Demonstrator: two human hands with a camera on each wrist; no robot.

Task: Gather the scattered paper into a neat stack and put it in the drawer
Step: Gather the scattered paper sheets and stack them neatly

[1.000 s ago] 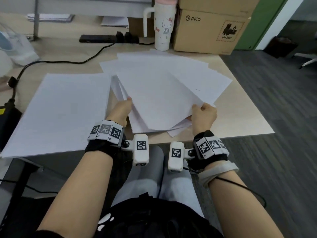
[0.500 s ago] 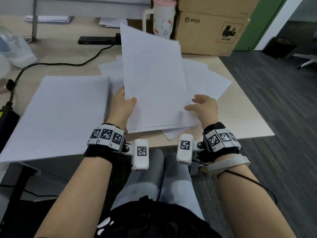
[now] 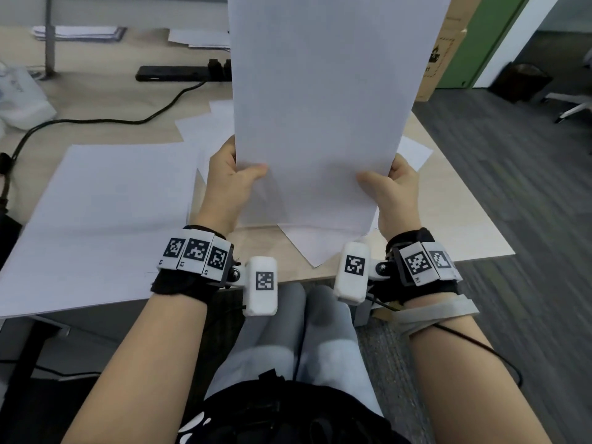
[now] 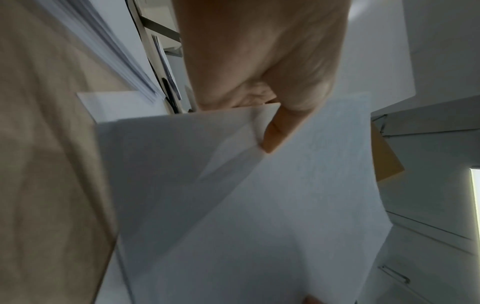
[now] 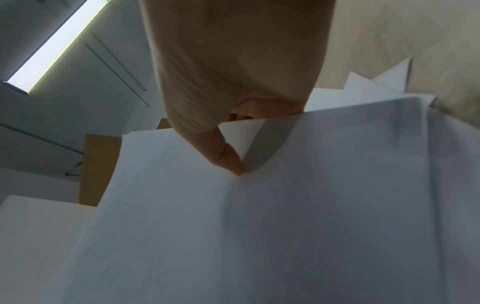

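Both hands have a grip on the paper stack (image 3: 320, 91), left hand (image 3: 226, 184) and right hand (image 3: 395, 190) pinching its side edges, thumbs in front, sheets stood upright above the worktop (image 3: 448, 203); loose sheets (image 3: 205, 126) lie behind

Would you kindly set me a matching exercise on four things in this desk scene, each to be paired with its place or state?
Things:
1. held sheets
2. large flat stack
3. power strip
4. cardboard box

Places or states:
A. black, at the back of the desk, its cable running left
B. upright, pinched by the left hand and the right hand
C. brown, partly hidden behind the raised paper
D. lying on the left part of the desk

Pairs: 1-B, 2-D, 3-A, 4-C
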